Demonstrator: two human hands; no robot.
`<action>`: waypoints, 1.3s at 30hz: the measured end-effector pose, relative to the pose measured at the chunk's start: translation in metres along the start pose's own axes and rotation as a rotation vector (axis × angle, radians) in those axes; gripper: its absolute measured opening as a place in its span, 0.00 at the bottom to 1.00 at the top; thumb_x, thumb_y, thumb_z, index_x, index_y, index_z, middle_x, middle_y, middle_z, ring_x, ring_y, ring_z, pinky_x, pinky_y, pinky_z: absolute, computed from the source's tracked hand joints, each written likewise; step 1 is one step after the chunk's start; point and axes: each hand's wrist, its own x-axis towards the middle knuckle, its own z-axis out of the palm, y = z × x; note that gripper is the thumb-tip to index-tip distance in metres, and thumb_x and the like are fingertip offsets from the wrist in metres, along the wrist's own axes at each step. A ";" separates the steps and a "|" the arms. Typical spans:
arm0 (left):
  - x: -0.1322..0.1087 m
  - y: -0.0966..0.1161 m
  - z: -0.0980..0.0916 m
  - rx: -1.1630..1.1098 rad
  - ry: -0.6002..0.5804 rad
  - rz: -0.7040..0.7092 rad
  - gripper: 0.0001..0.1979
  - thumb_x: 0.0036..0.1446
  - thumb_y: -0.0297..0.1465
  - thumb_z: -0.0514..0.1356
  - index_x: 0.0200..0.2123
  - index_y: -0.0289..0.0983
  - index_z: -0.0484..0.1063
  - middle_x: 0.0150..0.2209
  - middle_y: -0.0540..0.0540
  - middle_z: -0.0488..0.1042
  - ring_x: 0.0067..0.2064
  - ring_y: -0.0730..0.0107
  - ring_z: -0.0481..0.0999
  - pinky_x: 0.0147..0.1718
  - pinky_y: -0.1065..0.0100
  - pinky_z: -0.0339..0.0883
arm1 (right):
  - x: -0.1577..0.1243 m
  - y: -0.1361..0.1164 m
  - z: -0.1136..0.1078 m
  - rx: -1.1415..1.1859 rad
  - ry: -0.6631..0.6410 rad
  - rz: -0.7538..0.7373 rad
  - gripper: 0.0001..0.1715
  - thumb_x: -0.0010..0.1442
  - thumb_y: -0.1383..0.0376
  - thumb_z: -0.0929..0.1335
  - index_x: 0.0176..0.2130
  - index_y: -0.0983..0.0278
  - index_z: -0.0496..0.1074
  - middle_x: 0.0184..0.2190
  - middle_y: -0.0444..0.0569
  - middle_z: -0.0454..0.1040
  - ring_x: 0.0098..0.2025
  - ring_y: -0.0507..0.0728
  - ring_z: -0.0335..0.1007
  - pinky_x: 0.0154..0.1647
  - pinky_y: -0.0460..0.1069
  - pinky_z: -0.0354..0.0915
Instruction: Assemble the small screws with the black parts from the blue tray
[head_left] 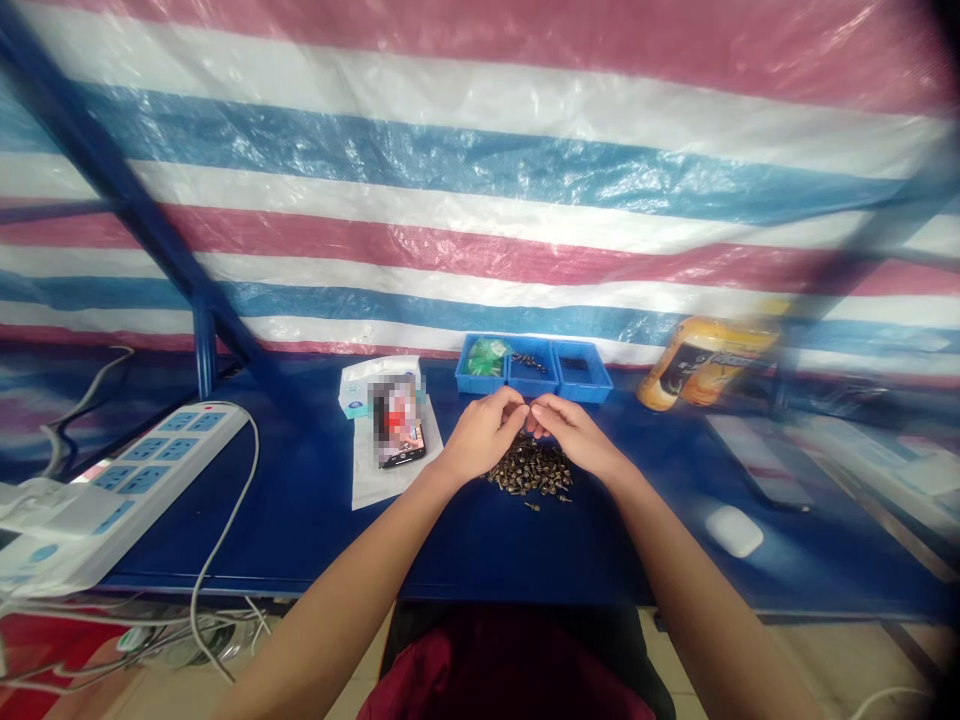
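Watching from the head camera, I see my left hand [484, 435] and right hand [574, 437] meeting over the middle of the blue table [480, 560]. The fingertips of the left hand [512, 403] and those of the right hand [541, 411] are pinched together, touching one another, and I cannot tell whether they are clamped on a small screw or on nothing, since the fingers hide that spot.

Just below my hands, a loose pile of small dark screws [529, 472] lies directly on the table, with a few strays at its near edge. Just beyond my fingers stands a blue three-compartment tray [532, 385]. A green plastic bag [484, 357] sits in its left compartment, a few screws [529, 362] lie in the middle one, and something dark shows in the right one.

Left of my hands, a phone [397, 430] rests on a white paper packet [382, 470]. Farther left lies a white power strip [127, 490]. To the right are a white earbud case [733, 530] and a blurred yellow can [705, 362].
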 end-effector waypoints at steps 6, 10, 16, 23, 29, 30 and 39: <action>0.000 -0.002 0.002 0.007 -0.003 0.014 0.07 0.67 0.34 0.52 0.40 0.41 0.68 0.32 0.52 0.78 0.34 0.67 0.77 0.37 0.66 0.66 | 0.002 0.001 0.000 0.027 0.031 -0.005 0.19 0.63 0.48 0.65 0.33 0.60 0.70 0.28 0.44 0.71 0.33 0.54 0.68 0.38 0.49 0.65; -0.001 -0.001 0.001 0.011 -0.018 0.023 0.07 0.67 0.35 0.51 0.41 0.41 0.68 0.32 0.52 0.77 0.34 0.68 0.77 0.36 0.66 0.66 | 0.003 0.001 0.000 0.034 0.069 0.003 0.22 0.64 0.47 0.63 0.32 0.61 0.70 0.27 0.44 0.71 0.31 0.54 0.67 0.36 0.49 0.64; -0.001 -0.002 0.000 0.059 0.043 -0.024 0.13 0.68 0.39 0.50 0.50 0.43 0.68 0.33 0.51 0.77 0.38 0.65 0.77 0.39 0.65 0.67 | 0.005 0.010 -0.004 0.054 0.066 0.045 0.19 0.61 0.48 0.66 0.34 0.61 0.70 0.28 0.43 0.71 0.30 0.52 0.66 0.34 0.48 0.64; 0.001 -0.004 -0.002 0.103 0.080 -0.045 0.15 0.68 0.39 0.49 0.38 0.41 0.72 0.34 0.49 0.77 0.38 0.65 0.76 0.39 0.67 0.65 | 0.010 0.022 -0.010 0.077 0.151 0.206 0.22 0.60 0.47 0.66 0.28 0.62 0.67 0.22 0.41 0.66 0.22 0.50 0.61 0.25 0.46 0.57; 0.001 -0.006 0.000 0.098 0.061 -0.054 0.13 0.67 0.39 0.51 0.38 0.41 0.73 0.33 0.50 0.77 0.37 0.66 0.75 0.40 0.67 0.64 | 0.013 0.022 -0.014 0.249 0.367 0.267 0.25 0.57 0.45 0.69 0.25 0.62 0.61 0.16 0.38 0.59 0.18 0.48 0.56 0.21 0.46 0.53; 0.001 -0.006 0.000 0.098 0.057 -0.055 0.13 0.67 0.39 0.51 0.38 0.41 0.73 0.33 0.50 0.77 0.38 0.66 0.75 0.40 0.67 0.64 | 0.013 0.021 -0.014 0.290 0.435 0.254 0.24 0.55 0.45 0.70 0.28 0.61 0.62 0.16 0.38 0.61 0.18 0.49 0.57 0.21 0.46 0.54; 0.001 -0.008 0.002 0.098 0.045 -0.076 0.11 0.65 0.38 0.53 0.38 0.42 0.74 0.35 0.50 0.78 0.39 0.64 0.77 0.41 0.67 0.65 | 0.012 0.021 -0.020 0.139 0.423 0.294 0.23 0.54 0.47 0.71 0.41 0.59 0.69 0.21 0.38 0.67 0.19 0.48 0.57 0.21 0.45 0.54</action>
